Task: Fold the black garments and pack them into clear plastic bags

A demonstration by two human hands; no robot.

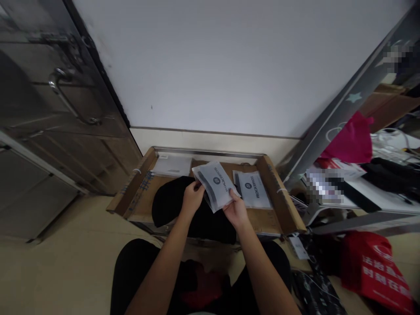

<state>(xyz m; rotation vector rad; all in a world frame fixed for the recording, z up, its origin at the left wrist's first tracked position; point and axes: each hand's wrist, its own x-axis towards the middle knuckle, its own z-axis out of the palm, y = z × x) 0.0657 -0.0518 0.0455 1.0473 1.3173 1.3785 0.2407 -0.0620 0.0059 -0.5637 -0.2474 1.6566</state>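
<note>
A frosted plastic bag printed with ROCKBROS is held up, tilted, over a cardboard tray. My right hand grips its lower right corner, thumb on top. My left hand is closed at the bag's left edge, its fingertips partly hidden. Something dark shows inside the bag. Below my hands a heap of black cloth spreads over the front of the cardboard tray. A second ROCKBROS bag lies flat at the right, and a pale plastic bag lies at the back left.
A white wall rises behind the tray. To the left is a metal door with a handle. At the right stands a cluttered white table bearing a magenta cloth. A red bag sits on the floor below.
</note>
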